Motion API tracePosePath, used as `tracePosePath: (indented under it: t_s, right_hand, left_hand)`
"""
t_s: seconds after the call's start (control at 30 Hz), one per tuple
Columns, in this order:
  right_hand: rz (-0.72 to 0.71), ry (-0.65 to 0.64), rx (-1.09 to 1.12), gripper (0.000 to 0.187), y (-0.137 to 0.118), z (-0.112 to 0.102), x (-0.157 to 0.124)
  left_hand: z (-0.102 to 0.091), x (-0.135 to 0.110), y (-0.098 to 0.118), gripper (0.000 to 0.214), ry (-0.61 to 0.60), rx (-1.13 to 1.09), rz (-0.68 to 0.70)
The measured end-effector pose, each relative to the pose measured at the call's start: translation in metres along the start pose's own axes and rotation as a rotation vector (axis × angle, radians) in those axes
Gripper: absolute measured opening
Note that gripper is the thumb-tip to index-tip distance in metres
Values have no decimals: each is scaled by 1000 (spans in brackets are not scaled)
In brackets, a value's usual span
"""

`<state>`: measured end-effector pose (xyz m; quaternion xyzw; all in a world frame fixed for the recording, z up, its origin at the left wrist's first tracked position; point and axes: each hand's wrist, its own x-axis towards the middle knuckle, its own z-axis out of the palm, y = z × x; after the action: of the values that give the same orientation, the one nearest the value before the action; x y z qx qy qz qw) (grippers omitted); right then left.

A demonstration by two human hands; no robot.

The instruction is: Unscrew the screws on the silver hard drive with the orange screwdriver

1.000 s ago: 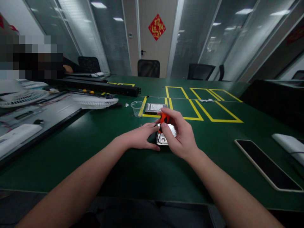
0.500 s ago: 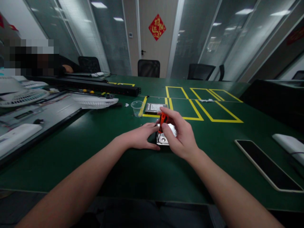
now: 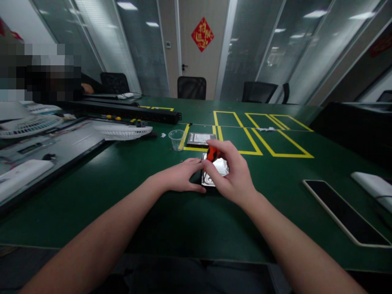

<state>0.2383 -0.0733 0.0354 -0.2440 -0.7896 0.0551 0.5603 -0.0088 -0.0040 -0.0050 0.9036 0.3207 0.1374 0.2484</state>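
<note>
Flat on the green table lies a hard drive (image 3: 221, 167), its shiny metal face up and partly covered by my right hand. My left hand (image 3: 185, 176) grips its left side, fingers at the far corner and thumb at the near one. Above the drive, my right hand (image 3: 233, 174) is closed on a short screwdriver (image 3: 212, 154) with a red-orange and black handle, held upright. The screwdriver's tip is hidden by my fingers. A second hard drive (image 3: 200, 139) with a white label rests behind, and a clear plastic cup (image 3: 177, 141) stands to its left.
Yellow tape (image 3: 251, 141) marks rectangles on the table (image 3: 269, 212). A phone-like slab (image 3: 346, 212) and a white device (image 3: 372, 188) lie to the right. At left are a metal panel (image 3: 73, 141), a white vented part (image 3: 122, 131) and a long black bar (image 3: 128, 111). Another person sits far left.
My right fingers have shifted around the screwdriver handle, and the thumb has moved left and up across it. My left hand and the drive stay put.
</note>
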Motion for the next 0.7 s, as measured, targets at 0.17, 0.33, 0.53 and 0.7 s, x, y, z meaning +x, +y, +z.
tracePosePath:
  t_s: [0.17,0.33,0.53,0.7]
  right_hand:
    - [56,-39,81,55,2,1,-6]
    - [107,-61,82,58,4,3,-7]
    - [65,-11,22,47,3,2,-3]
    - [82,-64,72,58,3,1,-7]
  left_hand:
    - [-1,1,1,114,-19,-1,-47]
    - [-2,2,1,119,-39,-2,-60]
    - [-1,1,-2,107,-1,-8,-9]
    - [1,1,-6,113,0,-1,-6]
